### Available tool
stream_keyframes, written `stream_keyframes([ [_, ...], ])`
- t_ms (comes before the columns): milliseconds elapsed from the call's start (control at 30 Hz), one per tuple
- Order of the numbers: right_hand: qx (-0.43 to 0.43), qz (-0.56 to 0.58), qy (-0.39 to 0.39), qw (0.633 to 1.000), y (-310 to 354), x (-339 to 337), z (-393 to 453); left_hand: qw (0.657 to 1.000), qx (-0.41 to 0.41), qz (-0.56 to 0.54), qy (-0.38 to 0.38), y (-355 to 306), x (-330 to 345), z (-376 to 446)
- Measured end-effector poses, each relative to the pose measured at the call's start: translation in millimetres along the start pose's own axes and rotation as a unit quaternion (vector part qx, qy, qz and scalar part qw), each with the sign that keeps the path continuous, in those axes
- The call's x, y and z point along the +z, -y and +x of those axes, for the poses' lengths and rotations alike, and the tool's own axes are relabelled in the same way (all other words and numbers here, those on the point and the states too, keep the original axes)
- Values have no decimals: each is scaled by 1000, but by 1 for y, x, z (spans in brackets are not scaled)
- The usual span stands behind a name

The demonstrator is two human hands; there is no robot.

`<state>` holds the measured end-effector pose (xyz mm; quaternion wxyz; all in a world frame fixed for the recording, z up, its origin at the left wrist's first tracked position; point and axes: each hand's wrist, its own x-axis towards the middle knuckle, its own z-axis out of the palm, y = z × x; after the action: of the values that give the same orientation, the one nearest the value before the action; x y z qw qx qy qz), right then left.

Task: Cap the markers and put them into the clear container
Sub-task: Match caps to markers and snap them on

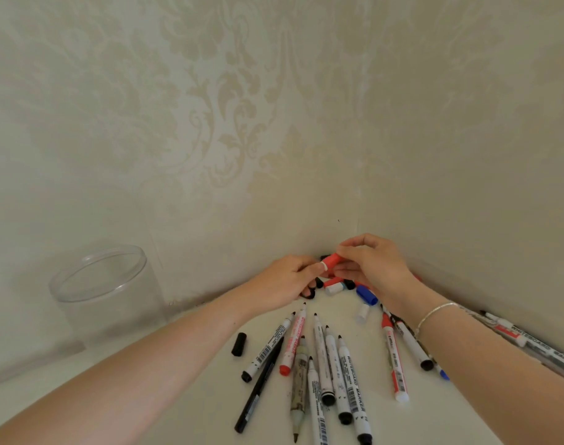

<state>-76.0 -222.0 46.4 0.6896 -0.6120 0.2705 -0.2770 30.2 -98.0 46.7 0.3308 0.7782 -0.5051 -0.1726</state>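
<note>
- The right hand (370,268) pinches a red cap (332,262) between thumb and fingertips, up in the corner where the two papered walls meet
- The left hand (282,279) meets it from the other side; its fingers are curled in toward the cap's white-rimmed open end, and it seems to hold a marker there, though the marker itself is hidden behind the fingers, so I cannot tell what that hand holds
- Below the two hands, against the corner, lies a small pile of loose caps: a blue cap (366,295), a white and teal cap (334,288), a small white cap (363,313) and some black and red ones, partly covered by the hands
- The clear container (105,293) stands upright on the white table (184,396) at the left, close to the wall and well apart from the hands; nothing can be made out inside it
- A fan of uncapped markers (322,364) lies on the table between the forearms, tips pointing toward the corner
- A lone black cap (239,344) lies just left of that fan
- More markers lie under and beside the right forearm, among them a red-capped marker (392,358)
- A further whiteboard marker (524,340) lies along the right wall
- A thin silver bracelet (434,314) sits on the right wrist
</note>
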Motion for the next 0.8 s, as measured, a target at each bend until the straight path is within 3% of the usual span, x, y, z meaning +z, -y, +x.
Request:
stream_keyframes([
  [100, 21, -61, -2, 998, -4, -1, 7, 995, -7, 95, -8, 17, -11, -1],
  [200, -14, -236, -38, 971, -16, -13, 19, 981, -53, 188, -11, 40, -18, -7],
  [367, -17, -480, -37, 876, -23, -23, 20, 956, -89, 279, -12, 60, -21, -16],
  [533, 69, -661, 74, 743, -7, -16, 8, 916, -91, 391, 11, 56, -17, -11],
  [633, 126, -699, 138, 691, 8, -8, -8, 892, -95, 442, 19, 52, -14, -3],
  [800, 166, -748, 198, 612, 21, -1, -31, 923, -37, 383, -8, 41, -5, 14],
])
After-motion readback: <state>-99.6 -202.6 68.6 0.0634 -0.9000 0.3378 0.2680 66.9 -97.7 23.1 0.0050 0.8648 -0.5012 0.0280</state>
